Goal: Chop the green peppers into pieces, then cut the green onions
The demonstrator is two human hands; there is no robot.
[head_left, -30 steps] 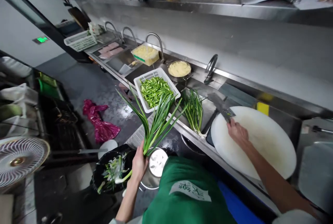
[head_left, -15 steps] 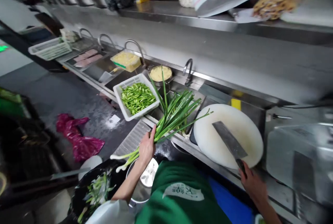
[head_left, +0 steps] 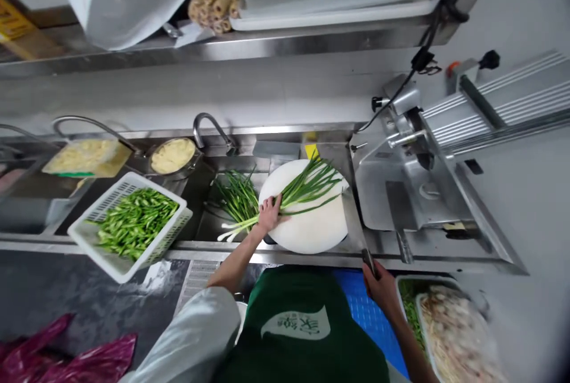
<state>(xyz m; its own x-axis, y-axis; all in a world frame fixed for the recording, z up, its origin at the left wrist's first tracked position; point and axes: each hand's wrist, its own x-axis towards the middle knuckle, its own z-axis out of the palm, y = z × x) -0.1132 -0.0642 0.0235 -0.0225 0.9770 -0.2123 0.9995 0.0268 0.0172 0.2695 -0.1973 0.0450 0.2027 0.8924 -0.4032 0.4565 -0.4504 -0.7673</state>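
Observation:
My left hand [head_left: 269,215] is closed around a bunch of green onions [head_left: 307,186], near their white ends. Their green tops lie across the round white cutting board [head_left: 307,234], and the white ends stick out past its left edge. My right hand [head_left: 381,287] grips the handle of a cleaver [head_left: 353,220] at the board's right edge, its blade pointing away from me. More green onions [head_left: 237,198] lie in the sink just left of the board.
A white basket of cut green vegetable [head_left: 133,222] stands over the sink edge at left. A second cleaver [head_left: 401,211] lies by the slicing machine [head_left: 427,163] at right. A faucet [head_left: 214,127] rises behind the sink. A steel shelf [head_left: 267,44] runs overhead.
My view has swung to the right. My left hand has brought the green onions onto the board. The cleaver has moved from over the board to its right edge.

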